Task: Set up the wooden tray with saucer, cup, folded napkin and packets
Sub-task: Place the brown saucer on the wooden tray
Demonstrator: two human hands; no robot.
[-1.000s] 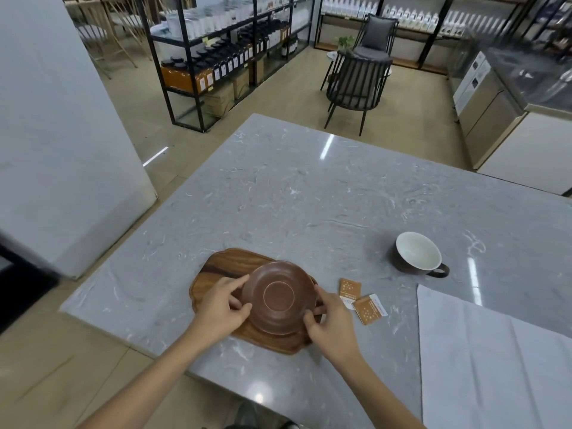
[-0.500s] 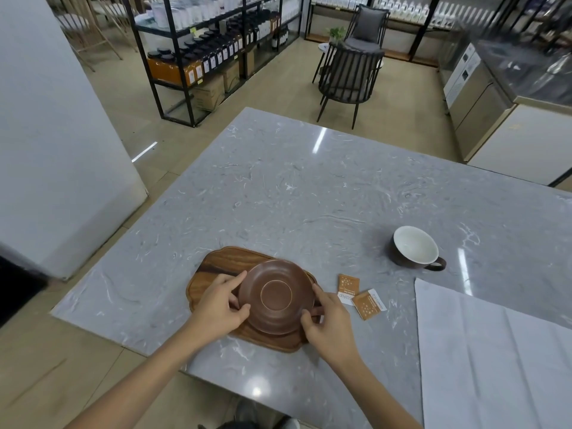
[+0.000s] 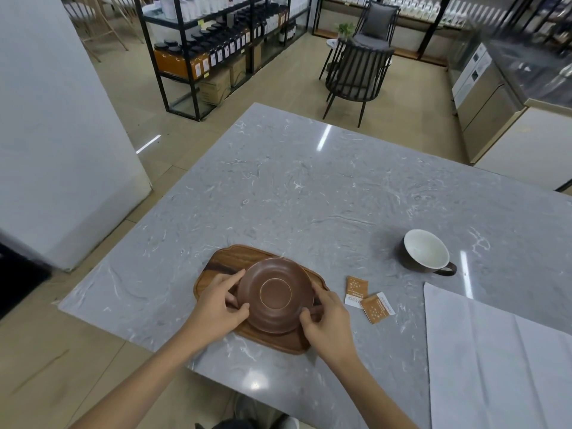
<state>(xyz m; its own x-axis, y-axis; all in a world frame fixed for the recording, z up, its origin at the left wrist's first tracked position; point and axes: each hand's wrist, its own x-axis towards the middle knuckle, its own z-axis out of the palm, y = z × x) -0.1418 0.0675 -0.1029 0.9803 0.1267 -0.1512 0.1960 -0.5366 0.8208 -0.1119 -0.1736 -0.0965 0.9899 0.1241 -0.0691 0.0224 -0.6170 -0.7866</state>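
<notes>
A brown saucer (image 3: 275, 294) rests on the wooden tray (image 3: 230, 260) near the table's front edge. My left hand (image 3: 218, 301) grips the saucer's left rim and my right hand (image 3: 326, 325) grips its right rim. Two orange packets (image 3: 356, 289) lie on the marble just right of the tray, one overlapping the other. Farther right stands a dark cup (image 3: 425, 255) with a white inside, its handle pointing right. A white napkin (image 3: 495, 360) lies spread flat at the near right.
The grey marble table (image 3: 309, 193) stretches away behind the tray. Beyond it stand a dark chair (image 3: 356, 75) and black shelving with jars (image 3: 213, 48). A white wall block (image 3: 55, 119) is on the left, a counter (image 3: 507, 97) on the right.
Both hands stay on the saucer's rim over the tray; the saucer has barely shifted. The view has tilted slightly.
</notes>
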